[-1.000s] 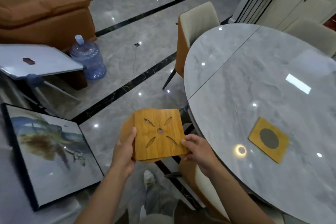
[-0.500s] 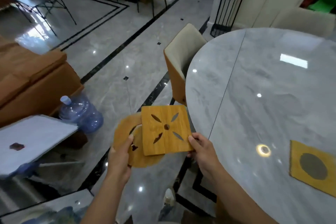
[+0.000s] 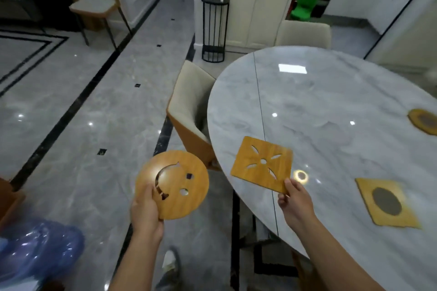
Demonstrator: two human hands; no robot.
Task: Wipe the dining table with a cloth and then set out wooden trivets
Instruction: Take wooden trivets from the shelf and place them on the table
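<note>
Head view: two trivets in hand, two already on the table

No cloth is in sight, and a padded square trivet [image 3: 387, 203] and a rounder one [image 3: 423, 121] already lie on the dining table [image 3: 331, 101], so the step in hand looks like setting out trivets. The right hand [image 3: 293, 198] pinches the cut-out square trivet [image 3: 262, 164] by its near corner, thumb on top, and holds it over the table's near left edge. Whether its far side touches the marble I cannot tell. The left hand [image 3: 145, 208] grips the round trivet [image 3: 179, 186] by its rim, out over the floor beside the chair [image 3: 189, 111]. Being square, the cut-out trivet has no real long axis. It sits cornerwise, held corner toward the person, face up and nearly level. The next move probably calls for lowering it flat, well apart from the other two, then letting go
</note>
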